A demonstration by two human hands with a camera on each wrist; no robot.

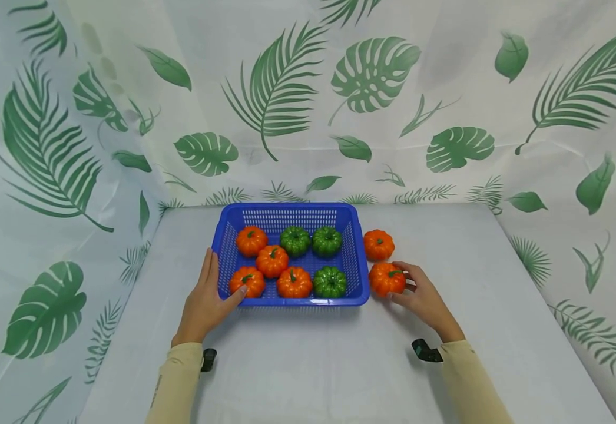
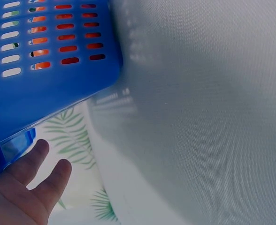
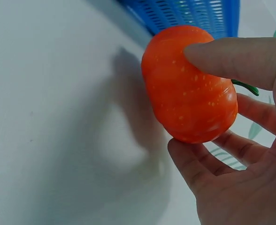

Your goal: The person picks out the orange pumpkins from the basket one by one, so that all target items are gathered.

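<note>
A blue plastic basket [image 1: 293,301] holds several orange toy pumpkins [image 1: 272,261] and three green ones [image 1: 327,241]. At its front left corner my left hand [image 1: 207,306] rests on the rim, the fingers straight along the outside and the thumb over the front edge. In the left wrist view, two fingertips [image 2: 58,180] extend past the basket's rim. My right hand [image 1: 419,297] grips an orange pumpkin [image 1: 387,279] beside the basket's right wall, thumb on one side and fingers on the other. Its shadow in the right wrist view suggests it is off the table.
Another orange pumpkin [image 1: 378,245] sits on the table just behind the held one, near the basket's right wall. The white table [image 1: 308,365] meets a leaf-patterned curtain [image 1: 287,118] at the back and sides.
</note>
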